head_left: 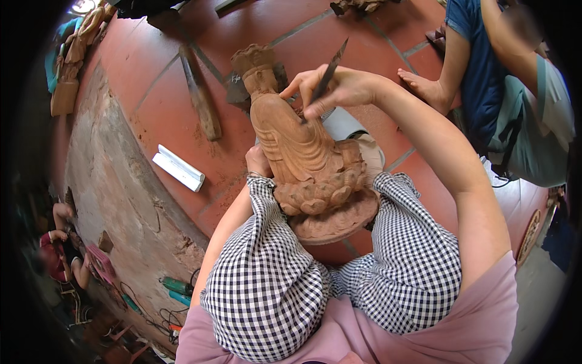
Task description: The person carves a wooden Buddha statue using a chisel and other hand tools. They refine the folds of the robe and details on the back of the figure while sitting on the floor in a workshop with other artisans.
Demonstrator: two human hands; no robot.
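A carved brown wooden statue (pixel 297 139) of a seated, robed figure with a tall headpiece leans between my knees, its petalled base toward me. My right hand (pixel 342 88) is closed around a dark, pointed carving knife (pixel 330 70), whose tapered end points up and away. The fingers of that hand are at the statue's shoulder and chest, where its other end is hidden. At the statue's left side, my left hand (pixel 257 161) is closed against the wood; its fingertips are hidden behind the statue.
On the red tile floor lie a wooden mallet (pixel 200 94) and a folded white paper strip (pixel 179 168). A co-worker's bare foot (pixel 418 88) is at the right. Another wooden carving (pixel 76 51) stands far left. A green power tool (pixel 176 285) with cables lies lower left.
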